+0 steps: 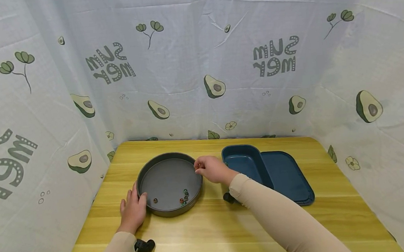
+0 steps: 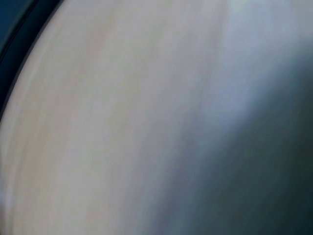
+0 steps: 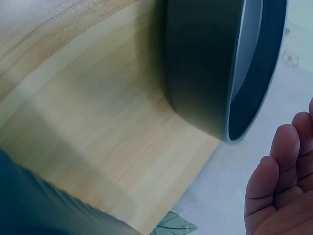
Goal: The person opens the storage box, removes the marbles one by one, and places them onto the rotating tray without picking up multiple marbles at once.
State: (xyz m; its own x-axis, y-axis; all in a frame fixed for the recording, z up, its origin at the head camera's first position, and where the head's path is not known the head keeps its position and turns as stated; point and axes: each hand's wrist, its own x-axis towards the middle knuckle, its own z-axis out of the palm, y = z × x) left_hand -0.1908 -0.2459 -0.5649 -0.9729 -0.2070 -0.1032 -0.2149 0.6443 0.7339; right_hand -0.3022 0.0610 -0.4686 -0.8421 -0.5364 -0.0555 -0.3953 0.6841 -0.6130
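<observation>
A round grey pan (image 1: 168,181) sits on the table with several glass marbles (image 1: 185,199) near its front edge and a brown one (image 1: 155,201) apart at the left. My left hand (image 1: 133,208) holds the pan's left side, thumb over the rim and index finger along the outer wall. Above the right rim, my right hand (image 1: 211,168) pinches a small reddish marble (image 1: 196,167) between thumb and fingers. In the right wrist view, curled fingers (image 3: 283,171) show beside the pan's dark wall (image 3: 200,73); the marble is hidden there.
Right of the pan stands a deep blue rectangular container (image 1: 241,148), partly behind my right forearm; a green marble (image 1: 226,163) shows at its left side. A flat blue lid (image 1: 289,178) lies against it. Printed curtains (image 1: 189,63) enclose the wooden table (image 1: 198,246).
</observation>
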